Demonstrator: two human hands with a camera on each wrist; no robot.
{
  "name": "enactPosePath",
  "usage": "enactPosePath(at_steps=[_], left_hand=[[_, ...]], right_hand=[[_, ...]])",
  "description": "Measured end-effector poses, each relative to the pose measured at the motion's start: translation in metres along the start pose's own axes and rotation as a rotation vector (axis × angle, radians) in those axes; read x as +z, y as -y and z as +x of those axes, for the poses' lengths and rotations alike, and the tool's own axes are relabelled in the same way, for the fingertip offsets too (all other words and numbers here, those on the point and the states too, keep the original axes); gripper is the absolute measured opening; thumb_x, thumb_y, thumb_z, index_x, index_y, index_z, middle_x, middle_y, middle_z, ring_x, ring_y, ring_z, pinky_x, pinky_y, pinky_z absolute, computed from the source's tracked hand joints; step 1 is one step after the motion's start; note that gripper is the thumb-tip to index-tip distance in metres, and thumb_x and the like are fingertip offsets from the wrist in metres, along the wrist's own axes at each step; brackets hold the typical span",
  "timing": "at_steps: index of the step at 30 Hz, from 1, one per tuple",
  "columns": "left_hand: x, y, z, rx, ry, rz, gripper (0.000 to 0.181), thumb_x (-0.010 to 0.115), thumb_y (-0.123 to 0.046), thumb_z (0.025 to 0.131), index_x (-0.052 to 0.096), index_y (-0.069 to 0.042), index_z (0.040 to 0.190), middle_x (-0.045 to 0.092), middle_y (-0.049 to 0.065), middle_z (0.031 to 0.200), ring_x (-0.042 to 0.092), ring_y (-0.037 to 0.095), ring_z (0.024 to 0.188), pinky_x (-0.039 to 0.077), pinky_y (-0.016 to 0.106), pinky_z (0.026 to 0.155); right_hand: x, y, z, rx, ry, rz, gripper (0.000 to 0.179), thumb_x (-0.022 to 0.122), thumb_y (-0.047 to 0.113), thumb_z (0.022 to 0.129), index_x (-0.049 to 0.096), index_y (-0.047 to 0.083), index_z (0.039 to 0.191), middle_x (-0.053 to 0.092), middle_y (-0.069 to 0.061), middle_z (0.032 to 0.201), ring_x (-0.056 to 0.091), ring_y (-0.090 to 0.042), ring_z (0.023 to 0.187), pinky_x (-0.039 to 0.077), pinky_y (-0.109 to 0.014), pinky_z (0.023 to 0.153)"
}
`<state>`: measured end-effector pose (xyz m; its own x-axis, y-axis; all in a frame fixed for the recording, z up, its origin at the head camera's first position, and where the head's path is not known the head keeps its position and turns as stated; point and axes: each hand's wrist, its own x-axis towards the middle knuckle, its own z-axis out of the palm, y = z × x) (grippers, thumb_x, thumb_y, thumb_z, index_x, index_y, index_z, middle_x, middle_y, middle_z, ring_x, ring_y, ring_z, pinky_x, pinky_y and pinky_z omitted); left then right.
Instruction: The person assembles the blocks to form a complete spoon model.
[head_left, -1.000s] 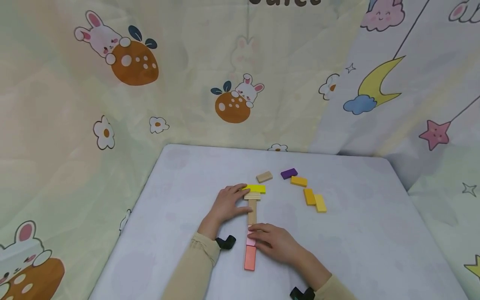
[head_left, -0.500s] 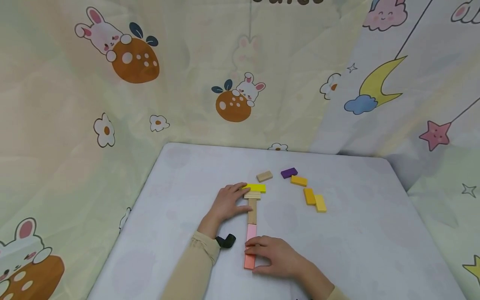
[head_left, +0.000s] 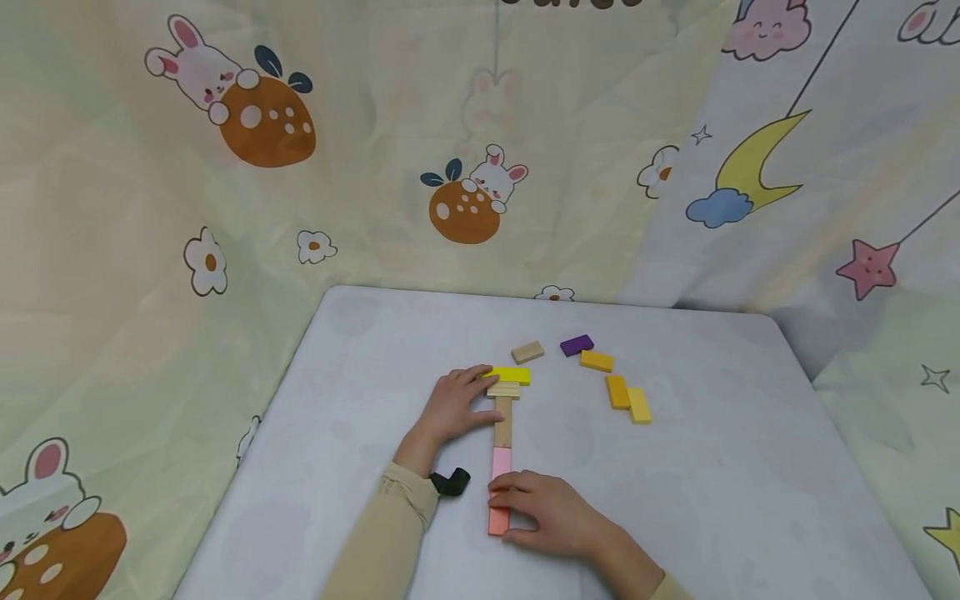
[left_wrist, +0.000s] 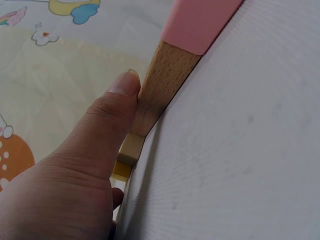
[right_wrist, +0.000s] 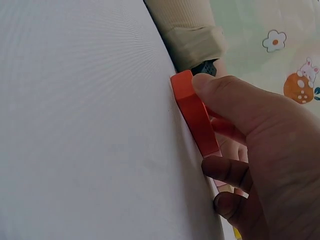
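Note:
A line of wooden blocks lies on the table, running toward the person. At its far end a yellow block [head_left: 513, 376] lies crosswise, with thin pale wood blocks [head_left: 503, 390] just below it. A natural wood block [head_left: 502, 423], a pink block [head_left: 501, 460] and a red block [head_left: 498, 522] follow in a row. My left hand [head_left: 450, 408] rests beside the far end, fingers at the yellow block and thumb [left_wrist: 122, 85] against the natural wood block. My right hand [head_left: 551, 512] pinches the red block between thumb [right_wrist: 210, 86] and fingers, which partly cover it.
Beyond the line lie a loose natural block [head_left: 528, 352], a purple block [head_left: 577, 345] and several orange-yellow blocks [head_left: 597, 361] to the right. The white table [head_left: 712, 467] has a printed curtain [head_left: 360, 108] behind it.
My right hand has moved nearer along the line, from the pink block to the red block, and its thumb now touches the near end. The left hand stays in place.

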<state>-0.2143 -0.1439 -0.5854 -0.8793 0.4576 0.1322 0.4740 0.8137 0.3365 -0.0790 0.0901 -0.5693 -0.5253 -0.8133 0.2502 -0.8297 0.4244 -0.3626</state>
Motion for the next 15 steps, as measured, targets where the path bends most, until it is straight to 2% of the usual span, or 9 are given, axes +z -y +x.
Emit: enactPosePath(at_steps=[4, 7, 10, 15], left_hand=[[0.0, 0.0, -0.001, 0.005, -0.009, -0.003, 0.078, 0.06, -0.073, 0.083, 0.049, -0.029, 0.147, 0.041, -0.007, 0.155, 0.045, 0.028, 0.135, 0.04, 0.051, 0.106], [0.0, 0.0, -0.001, 0.004, -0.009, -0.002, 0.078, 0.06, -0.073, 0.082, 0.049, -0.029, 0.146, 0.04, -0.008, 0.155, 0.045, 0.027, 0.135, 0.04, 0.051, 0.107], [0.0, 0.0, 0.0, -0.007, 0.005, 0.002, 0.079, 0.059, -0.073, 0.082, 0.048, -0.03, 0.147, 0.039, -0.009, 0.156, 0.044, 0.025, 0.136, 0.038, 0.049, 0.109], [-0.001, -0.002, 0.0, -0.026, 0.032, 0.0, 0.08, 0.058, -0.075, 0.082, 0.046, -0.031, 0.148, 0.037, -0.01, 0.157, 0.042, 0.024, 0.137, 0.036, 0.049, 0.111]], right_hand=[[0.0, 0.0, 0.0, 0.01, 0.011, 0.014, 0.039, 0.067, 0.048, 0.091, 0.066, 0.027, 0.124, 0.057, 0.012, 0.135, 0.056, -0.004, 0.121, 0.053, -0.029, 0.096], [-0.003, -0.002, 0.0, 0.074, 0.043, 0.066, 0.038, 0.063, 0.05, 0.093, 0.065, 0.031, 0.126, 0.055, 0.014, 0.137, 0.056, -0.005, 0.121, 0.053, -0.031, 0.097], [-0.012, -0.009, 0.004, 0.211, 0.049, 0.133, 0.035, 0.061, 0.047, 0.096, 0.064, 0.033, 0.128, 0.054, 0.016, 0.137, 0.057, -0.005, 0.117, 0.053, -0.032, 0.096], [-0.033, -0.038, 0.021, 0.501, -0.078, 0.189, 0.029, 0.063, 0.035, 0.097, 0.066, 0.028, 0.125, 0.059, 0.013, 0.131, 0.056, -0.004, 0.092, 0.054, -0.024, 0.08]])
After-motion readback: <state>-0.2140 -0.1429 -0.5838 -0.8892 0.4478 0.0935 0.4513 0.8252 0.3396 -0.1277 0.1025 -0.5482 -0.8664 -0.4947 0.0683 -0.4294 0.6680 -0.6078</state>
